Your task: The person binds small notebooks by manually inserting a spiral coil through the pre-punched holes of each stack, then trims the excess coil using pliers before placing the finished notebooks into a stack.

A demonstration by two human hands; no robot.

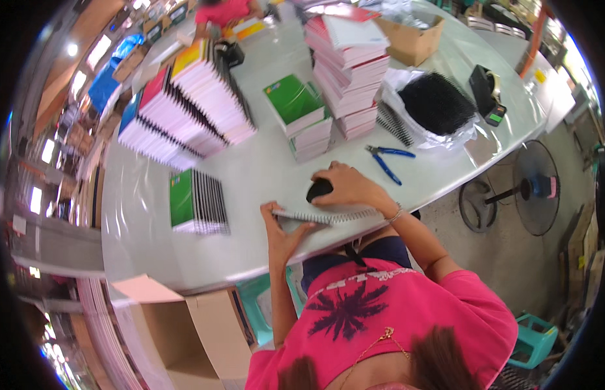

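A small notebook [302, 224] stands near the front edge of the table, seen almost edge-on. A spiral coil [344, 214] runs along its upper edge and extends to the right. My left hand [284, 235] grips the notebook's left end between thumb and fingers. My right hand [354, 188] is curled around a rounded black object [319, 190] just above the coil; its exact kind cannot be made out. To the right of that hand lie blue-handled cutting pliers [388, 161]. A stack of green-covered notebooks [199, 201] with black spirals stands to the left of my left hand.
Green-covered books [296, 107], a tall book stack [349, 71] and spiral-bound stacks [185, 107] stand farther back. Black coils [435, 101] lie on white plastic beside a tape dispenser [487, 94]. A fan [535, 188] and open carton [175, 331] flank the table; another person [224, 13] sits opposite.
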